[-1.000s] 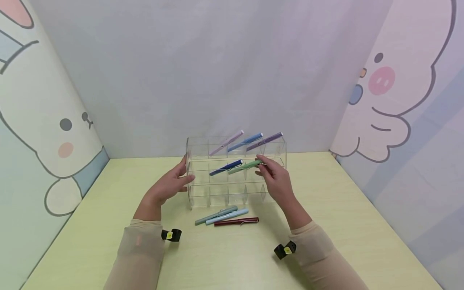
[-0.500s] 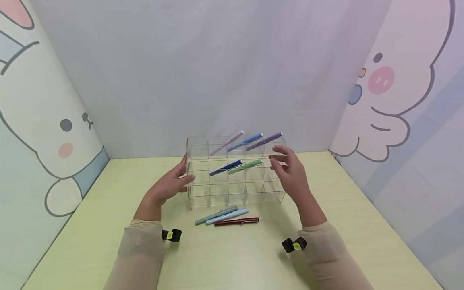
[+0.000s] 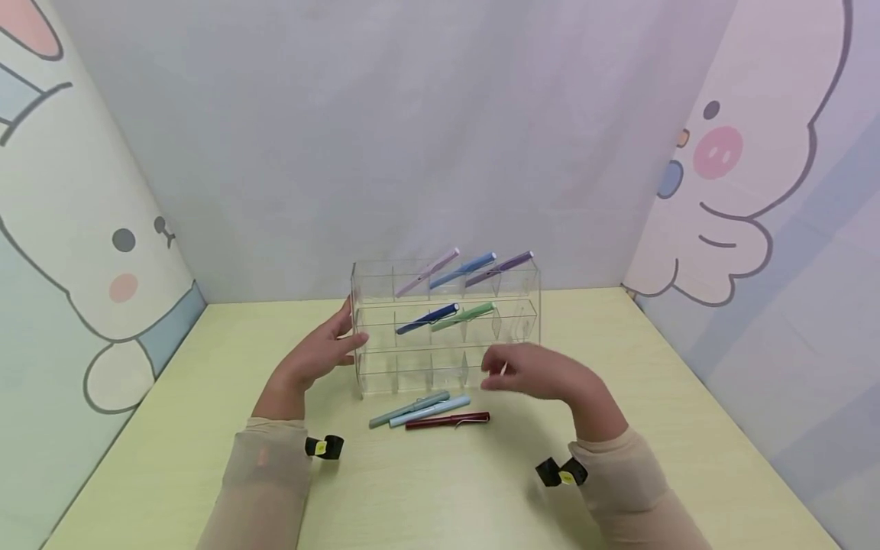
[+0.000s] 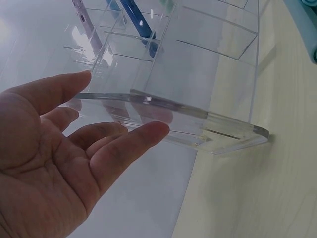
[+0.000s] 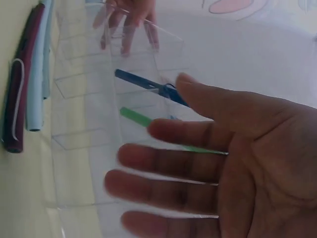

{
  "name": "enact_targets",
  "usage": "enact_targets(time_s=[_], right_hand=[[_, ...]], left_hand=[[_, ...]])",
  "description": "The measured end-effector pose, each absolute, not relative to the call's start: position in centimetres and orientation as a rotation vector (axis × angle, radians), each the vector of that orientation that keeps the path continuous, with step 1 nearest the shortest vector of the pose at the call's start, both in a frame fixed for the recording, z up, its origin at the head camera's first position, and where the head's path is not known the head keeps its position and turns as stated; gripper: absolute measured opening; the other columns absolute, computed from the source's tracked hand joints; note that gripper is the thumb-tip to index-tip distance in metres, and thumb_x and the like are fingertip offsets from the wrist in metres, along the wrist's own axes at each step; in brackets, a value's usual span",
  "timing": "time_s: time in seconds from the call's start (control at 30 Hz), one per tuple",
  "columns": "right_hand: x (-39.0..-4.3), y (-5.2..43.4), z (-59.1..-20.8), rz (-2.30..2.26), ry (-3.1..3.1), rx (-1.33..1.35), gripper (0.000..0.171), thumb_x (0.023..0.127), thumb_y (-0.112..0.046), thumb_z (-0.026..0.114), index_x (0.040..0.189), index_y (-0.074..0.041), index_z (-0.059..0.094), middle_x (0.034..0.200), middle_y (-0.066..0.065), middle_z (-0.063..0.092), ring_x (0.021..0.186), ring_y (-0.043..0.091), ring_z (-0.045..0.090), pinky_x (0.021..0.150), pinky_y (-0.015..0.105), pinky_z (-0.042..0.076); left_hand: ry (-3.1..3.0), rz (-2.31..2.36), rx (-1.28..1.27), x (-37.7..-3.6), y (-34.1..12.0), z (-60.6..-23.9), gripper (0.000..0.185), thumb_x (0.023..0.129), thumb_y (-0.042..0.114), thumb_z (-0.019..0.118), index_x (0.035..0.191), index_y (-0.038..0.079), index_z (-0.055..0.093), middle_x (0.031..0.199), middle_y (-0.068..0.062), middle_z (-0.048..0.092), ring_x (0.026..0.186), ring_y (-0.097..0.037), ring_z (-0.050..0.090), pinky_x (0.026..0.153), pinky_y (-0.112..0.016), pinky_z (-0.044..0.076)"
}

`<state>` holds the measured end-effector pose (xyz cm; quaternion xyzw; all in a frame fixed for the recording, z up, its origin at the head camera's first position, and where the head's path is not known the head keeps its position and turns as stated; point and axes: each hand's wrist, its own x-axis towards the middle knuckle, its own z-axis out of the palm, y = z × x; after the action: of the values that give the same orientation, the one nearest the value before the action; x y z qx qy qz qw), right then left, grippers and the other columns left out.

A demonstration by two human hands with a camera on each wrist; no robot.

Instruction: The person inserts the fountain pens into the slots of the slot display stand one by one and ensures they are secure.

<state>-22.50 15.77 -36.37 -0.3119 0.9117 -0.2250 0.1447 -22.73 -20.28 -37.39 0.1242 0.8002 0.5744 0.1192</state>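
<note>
A clear acrylic tiered rack [image 3: 412, 374] stands upright on the table. My left hand [image 3: 318, 355] rests at its left side, fingers against the outer panel and thumb across the front edge. In the left wrist view its fingers are nearly straight. My right hand [image 3: 532, 372] hovers before the lower right of the rack, holding nothing, fingers bent loosely. Lilac [image 3: 428, 272], blue [image 3: 464, 270] and purple pens [image 3: 499, 269] lean in the top tier; a dark blue pen [image 3: 427, 318] and a green pen [image 3: 464, 316] lean in the middle tier.
On the table before the rack lie a grey-green pen [image 3: 409, 410], a light blue pen [image 3: 429, 411] and a dark red pen [image 3: 447, 421]. A pale curtain [image 3: 412, 153] hangs behind. Cartoon-printed panels [image 3: 76, 252] flank the table [image 3: 426, 496].
My right hand has let go of the green pen, which stays in the middle tier. It drew back to the right, then came down toward the pens on the table. The left hand has kept its place.
</note>
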Motion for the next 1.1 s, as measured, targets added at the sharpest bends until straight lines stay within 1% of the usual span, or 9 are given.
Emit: enact_targets(time_s=[0.13,0.2,0.33,0.5,0.6,0.67,0.73,0.83,1.1], right_hand=[[-22.2,14.1,-38.1,-0.413,2.554,-0.816,0.035,0.081,-0.048,0.067,0.103,-0.021,0.061,0.088,-0.012,0.06,0.078,0.008,0.056,0.067,0.031,0.047],[-22.0,13.3,-38.9,-0.341,2.56,-0.807,0.036,0.079,-0.046,0.069,0.102,-0.018,0.062,0.085,-0.011,0.059,0.075,0.009,0.055,0.065,0.031,0.046],[-21.7,12.1,-40.2,-0.234,2.582,-0.809,0.031,0.078,-0.041,0.072,0.095,-0.018,0.062,0.079,-0.011,0.056,0.068,0.01,0.051,0.059,0.03,0.043],[-21.7,11.5,-41.4,-0.112,2.634,-0.824,0.024,0.074,-0.031,0.076,0.08,-0.02,0.057,0.07,-0.009,0.051,0.061,0.011,0.045,0.054,0.028,0.039],[-21.8,11.4,-41.8,-0.053,2.649,-0.851,0.021,0.075,-0.025,0.075,0.074,-0.021,0.054,0.067,-0.009,0.05,0.06,0.011,0.043,0.053,0.027,0.037],[-21.9,11.5,-42.0,-0.047,2.651,-0.868,0.018,0.077,-0.019,0.072,0.073,-0.021,0.054,0.066,-0.009,0.049,0.059,0.011,0.043,0.053,0.027,0.036],[-22.0,11.7,-42.0,-0.069,2.646,-0.863,0.016,0.078,-0.015,0.068,0.072,-0.021,0.054,0.066,-0.008,0.049,0.059,0.011,0.042,0.052,0.027,0.035],[-22.3,12.3,-41.6,-0.135,2.649,-0.853,0.014,0.08,-0.013,0.063,0.074,-0.021,0.054,0.067,-0.008,0.049,0.059,0.01,0.042,0.052,0.027,0.035],[-22.7,14.5,-38.4,-0.388,2.685,-0.946,0.008,0.085,-0.024,0.064,0.082,-0.024,0.057,0.071,-0.013,0.055,0.061,0.007,0.047,0.054,0.026,0.041]], left_hand=[[2.338,1.683,0.36,-22.7,-20.3,-37.4,0.075,0.094,0.029,0.054,0.146,0.044,0.001,0.154,-0.004,0.013,0.131,-0.035,0.031,0.093,-0.053,0.042],[2.334,1.687,0.363,-22.8,-20.3,-37.4,0.075,0.094,0.029,0.054,0.146,0.044,0.001,0.154,-0.003,0.013,0.132,-0.035,0.031,0.093,-0.053,0.041],[2.33,1.688,0.369,-22.9,-20.3,-37.5,0.075,0.094,0.03,0.054,0.145,0.045,0.001,0.153,-0.003,0.014,0.131,-0.036,0.03,0.093,-0.054,0.041],[2.326,1.693,0.364,-22.9,-20.3,-37.6,0.074,0.094,0.029,0.054,0.144,0.048,0.002,0.153,-0.003,0.015,0.131,-0.036,0.031,0.093,-0.053,0.041],[2.326,1.695,0.361,-22.9,-20.4,-37.7,0.074,0.095,0.029,0.054,0.143,0.049,0.002,0.153,-0.003,0.016,0.131,-0.036,0.031,0.093,-0.053,0.041],[2.325,1.696,0.359,-22.8,-20.4,-37.7,0.074,0.095,0.029,0.054,0.143,0.049,0.003,0.153,-0.003,0.015,0.131,-0.036,0.031,0.093,-0.053,0.041],[2.325,1.694,0.36,-22.8,-20.3,-37.7,0.074,0.095,0.029,0.054,0.143,0.049,0.002,0.153,-0.003,0.015,0.131,-0.037,0.031,0.094,-0.053,0.041],[2.325,1.694,0.363,-22.8,-20.3,-37.7,0.074,0.095,0.029,0.054,0.143,0.049,0.002,0.153,-0.004,0.015,0.131,-0.037,0.03,0.093,-0.053,0.041],[2.336,1.69,0.365,-22.9,-20.3,-37.7,0.074,0.094,0.029,0.054,0.144,0.047,0.002,0.153,-0.003,0.015,0.131,-0.037,0.031,0.093,-0.053,0.042]])
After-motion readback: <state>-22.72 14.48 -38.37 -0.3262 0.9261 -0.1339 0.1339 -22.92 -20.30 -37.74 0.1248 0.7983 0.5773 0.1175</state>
